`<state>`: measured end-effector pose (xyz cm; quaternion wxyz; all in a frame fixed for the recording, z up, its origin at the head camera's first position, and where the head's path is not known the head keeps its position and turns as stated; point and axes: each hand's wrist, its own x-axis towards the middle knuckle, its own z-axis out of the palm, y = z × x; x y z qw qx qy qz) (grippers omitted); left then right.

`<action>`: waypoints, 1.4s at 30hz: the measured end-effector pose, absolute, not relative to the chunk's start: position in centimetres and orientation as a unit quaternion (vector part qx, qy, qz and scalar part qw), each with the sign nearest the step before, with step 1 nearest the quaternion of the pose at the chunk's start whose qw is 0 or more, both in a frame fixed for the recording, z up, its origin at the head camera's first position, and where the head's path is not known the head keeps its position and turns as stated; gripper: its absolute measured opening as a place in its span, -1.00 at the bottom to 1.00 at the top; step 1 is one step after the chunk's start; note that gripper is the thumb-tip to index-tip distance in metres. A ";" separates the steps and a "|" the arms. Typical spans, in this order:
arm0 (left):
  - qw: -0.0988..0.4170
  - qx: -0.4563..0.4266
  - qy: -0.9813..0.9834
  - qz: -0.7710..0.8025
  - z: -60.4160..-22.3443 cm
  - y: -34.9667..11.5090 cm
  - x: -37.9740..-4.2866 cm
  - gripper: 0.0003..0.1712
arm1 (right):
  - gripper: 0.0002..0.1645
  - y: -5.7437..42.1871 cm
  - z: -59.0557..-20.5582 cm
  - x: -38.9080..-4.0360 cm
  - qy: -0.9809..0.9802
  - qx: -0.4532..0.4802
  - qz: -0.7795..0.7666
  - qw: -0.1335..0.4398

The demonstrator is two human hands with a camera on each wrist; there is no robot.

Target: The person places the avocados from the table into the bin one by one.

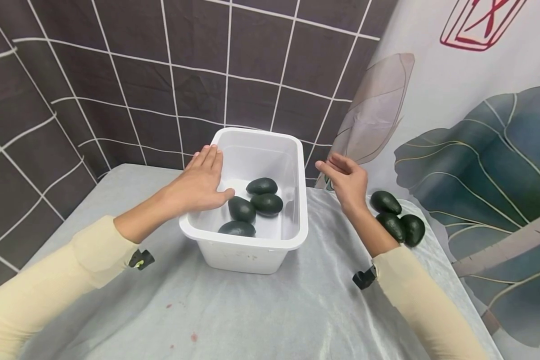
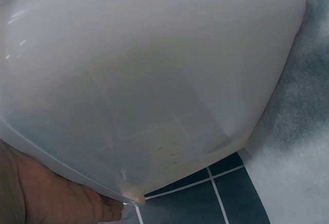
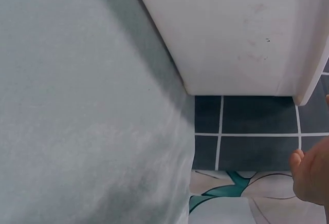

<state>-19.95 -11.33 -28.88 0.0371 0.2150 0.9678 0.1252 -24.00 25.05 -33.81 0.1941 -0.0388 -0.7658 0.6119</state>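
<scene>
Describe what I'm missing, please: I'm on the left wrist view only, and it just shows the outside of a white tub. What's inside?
Observer: Four dark green avocados lie in the tub.
Operator: Are there any outside it?
Observer: Yes, three more avocados lie together on the cloth-covered table, to the tub's right as the head view shows it.
Operator: Are the right fingers holding anything?
Observer: No, they look empty, raised to the right of the tub and apart from it.

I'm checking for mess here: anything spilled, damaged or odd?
Yes: small reddish spots on the grey cloth before the white bin, and smudges on the bin's near wall. Both stand out against plain surfaces.
</scene>
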 end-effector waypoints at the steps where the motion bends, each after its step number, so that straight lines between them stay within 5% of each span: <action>1: 0.037 0.215 0.968 0.125 -28.9 -11.3 -20.0 0.17 | -0.15 25.2 -33.8 -23.9 -0.767 -0.041 0.611 0.193; 42: 0.041 0.213 0.968 0.126 -28.8 -11.4 -19.9 0.17 | -0.14 29.2 -35.0 -21.1 -0.771 -0.105 0.603 0.173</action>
